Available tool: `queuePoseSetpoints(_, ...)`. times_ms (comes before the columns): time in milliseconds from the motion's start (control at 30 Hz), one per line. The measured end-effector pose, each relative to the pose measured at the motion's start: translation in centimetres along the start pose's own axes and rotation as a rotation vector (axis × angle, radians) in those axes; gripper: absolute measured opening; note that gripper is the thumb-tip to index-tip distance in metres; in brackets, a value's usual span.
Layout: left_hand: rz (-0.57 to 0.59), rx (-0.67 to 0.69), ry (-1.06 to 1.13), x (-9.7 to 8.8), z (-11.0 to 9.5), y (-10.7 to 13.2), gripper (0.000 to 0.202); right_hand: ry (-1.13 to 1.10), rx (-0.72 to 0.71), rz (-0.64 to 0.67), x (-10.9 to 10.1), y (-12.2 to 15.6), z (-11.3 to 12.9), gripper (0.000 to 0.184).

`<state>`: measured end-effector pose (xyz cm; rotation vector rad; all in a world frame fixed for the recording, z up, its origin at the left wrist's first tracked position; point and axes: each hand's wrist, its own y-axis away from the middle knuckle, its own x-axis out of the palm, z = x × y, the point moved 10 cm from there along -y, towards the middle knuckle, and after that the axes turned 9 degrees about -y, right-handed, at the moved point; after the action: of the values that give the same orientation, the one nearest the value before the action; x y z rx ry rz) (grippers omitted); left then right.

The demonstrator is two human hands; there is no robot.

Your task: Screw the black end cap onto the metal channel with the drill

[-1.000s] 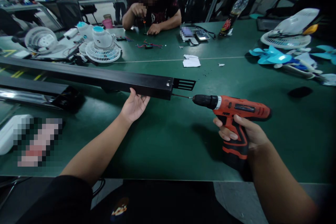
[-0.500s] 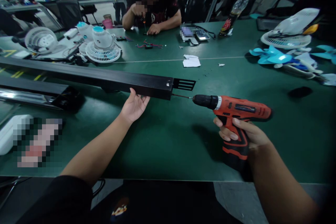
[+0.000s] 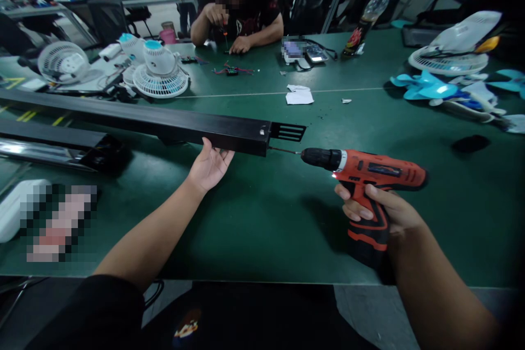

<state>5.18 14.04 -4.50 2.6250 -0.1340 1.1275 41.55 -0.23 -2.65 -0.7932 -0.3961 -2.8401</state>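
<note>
My right hand (image 3: 385,210) is wrapped round the grip of an orange and black cordless drill (image 3: 381,168), a finger at its trigger. A small light glows under the drill's collar. Its long thin bit (image 3: 285,150) points left and meets the end face of a long black rectangular beam (image 3: 213,128); the exact contact spot is too small to make out. My left hand (image 3: 211,167) holds up the beam near that end, thumb against the front side and fingers partly hidden underneath. From the same end sticks out a slotted black plate (image 3: 288,132).
Another black beam (image 3: 53,136) lies at left, near a white case (image 3: 20,208). Fan parts (image 3: 159,76) and circuit boards (image 3: 232,71) lie across the table. Blue fan blades (image 3: 426,86) are at right, a bottle (image 3: 367,22) behind. Opposite, a person (image 3: 241,16) holds a screwdriver.
The small light on the drill has come on. Its body has shifted very slightly right, while my left hand and the beam stay in place.
</note>
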Motion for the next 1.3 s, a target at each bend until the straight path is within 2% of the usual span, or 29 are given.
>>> queuePoseSetpoints(667, -0.070, 0.007, -0.029, -0.40, -0.09, 0.15, 0.050, -0.020, 0.000, -0.005, -0.13, 0.09, -0.10, 0.039)
queuePoseSetpoints(867, -0.026, -0.007, 0.003, 0.14, 0.05, 0.15, 0.053, -0.017, -0.005, 0.023, 0.03, -0.04, -0.01, 0.037)
queuePoseSetpoints(1200, -0.029, -0.007, -0.013, -0.34, 0.07, -0.06, 0.052, -0.065, 0.006, 0.046, 0.29, -0.30, -0.22, 0.045)
queuePoseSetpoints(1300, -0.068, -0.007, -0.026, -0.62, 0.01, 0.04, 0.050, -0.072, -0.002, 0.045, 0.08, -0.37, -0.28, 0.044)
